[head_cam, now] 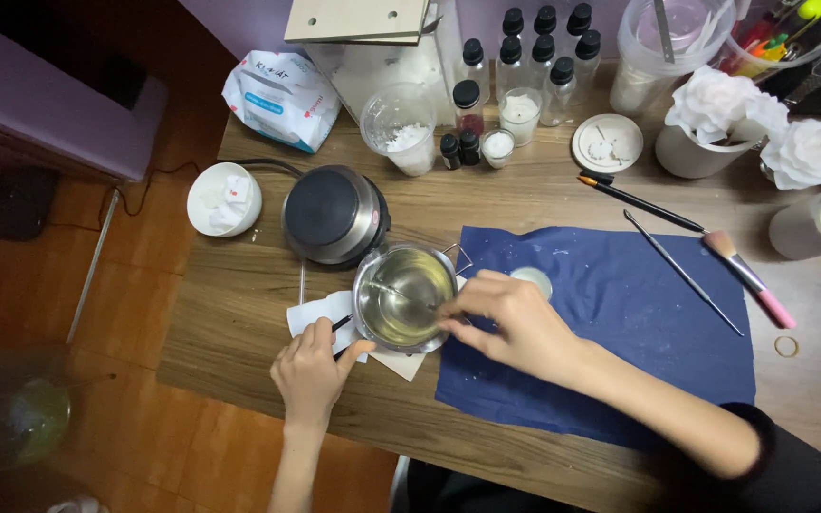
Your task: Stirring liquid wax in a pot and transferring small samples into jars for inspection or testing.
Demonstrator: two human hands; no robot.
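A small steel pot [405,295] with clear yellowish liquid sits on white paper [315,313] at the table's front. My left hand [314,372] grips the pot's dark handle at its left side. My right hand [510,321] reaches in from the right and holds a thin metal rod [401,292] whose tip lies in the liquid. Part of the hand rests over the pot's right rim, on the edge of a dark blue cloth [620,323].
A round electric hot plate [333,215] stands just behind the pot. A white bowl [224,198], plastic cup of white flakes [401,128], several small bottles [534,57], candle jars, white wax roses [724,104], a brush [743,271] and metal tool [681,271] fill the back.
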